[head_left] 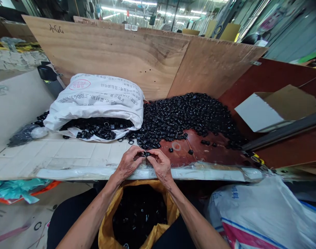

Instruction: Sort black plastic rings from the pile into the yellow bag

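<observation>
My left hand (130, 162) and my right hand (161, 165) meet at the table's front edge, each pinching a small black part (146, 154) between thumb and fingers. Whether it is one part or two joined pieces is too small to tell. Behind them, a large pile of black parts (189, 110) spreads over the reddish-brown tabletop. A white woven sack (101, 93) lies on its side at the left, its mouth open, with black parts spilling out. Below my hands, between my legs, a yellow sack (106, 221) stands open, holding many black parts.
Wooden boards (116, 52) wall off the table's back. An open cardboard box (261, 112) sits at the right. A white sack (261, 207) stands at the lower right. At the lower left is an orange-rimmed container (50, 186) with teal plastic. A clear bag (21, 135) lies at the left.
</observation>
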`<state>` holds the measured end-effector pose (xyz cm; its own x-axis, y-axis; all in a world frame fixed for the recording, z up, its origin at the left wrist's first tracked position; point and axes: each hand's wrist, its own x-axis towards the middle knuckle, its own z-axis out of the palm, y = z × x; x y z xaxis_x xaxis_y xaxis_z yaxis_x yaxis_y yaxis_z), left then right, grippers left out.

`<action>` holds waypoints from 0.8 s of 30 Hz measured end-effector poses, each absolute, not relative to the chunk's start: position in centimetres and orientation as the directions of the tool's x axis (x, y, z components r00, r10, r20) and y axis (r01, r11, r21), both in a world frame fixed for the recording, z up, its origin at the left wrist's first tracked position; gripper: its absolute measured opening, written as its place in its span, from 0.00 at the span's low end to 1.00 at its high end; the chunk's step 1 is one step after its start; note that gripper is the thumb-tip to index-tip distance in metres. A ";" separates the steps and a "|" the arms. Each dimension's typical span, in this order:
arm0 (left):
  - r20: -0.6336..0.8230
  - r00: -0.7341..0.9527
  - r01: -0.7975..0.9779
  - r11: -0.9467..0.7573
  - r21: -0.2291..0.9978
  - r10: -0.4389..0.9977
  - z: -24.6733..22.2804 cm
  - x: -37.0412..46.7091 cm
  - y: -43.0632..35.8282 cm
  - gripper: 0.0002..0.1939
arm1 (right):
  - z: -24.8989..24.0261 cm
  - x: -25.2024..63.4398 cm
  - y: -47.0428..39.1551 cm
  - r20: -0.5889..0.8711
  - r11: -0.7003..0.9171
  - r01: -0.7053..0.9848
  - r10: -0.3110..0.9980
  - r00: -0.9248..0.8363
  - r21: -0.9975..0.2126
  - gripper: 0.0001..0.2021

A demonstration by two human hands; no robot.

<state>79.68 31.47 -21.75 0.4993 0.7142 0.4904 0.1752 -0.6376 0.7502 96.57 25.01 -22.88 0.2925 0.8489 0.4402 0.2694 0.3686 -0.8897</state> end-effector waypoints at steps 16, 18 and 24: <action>0.428 0.522 0.089 -0.546 0.833 0.738 -21.8 79.7 31.4 0.12 | -22.8 96.5 24.8 0.452 0.340 0.369 0.848 0.277 -0.865 0.07; 0.435 0.525 0.090 -0.556 0.826 0.731 -21.6 79.7 31.4 0.12 | -22.6 96.6 24.7 0.459 0.361 0.349 0.849 0.261 -0.865 0.07; 0.326 0.529 0.096 -0.437 0.894 0.783 -21.9 79.7 31.1 0.12 | -23.0 96.5 24.8 0.452 0.345 0.370 0.854 0.258 -0.862 0.07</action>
<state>79.74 31.13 -21.86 0.5295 0.7833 0.3257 0.0961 -0.4369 0.8944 96.47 24.79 -23.03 0.2581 0.8537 0.4524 0.3701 0.3451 -0.8625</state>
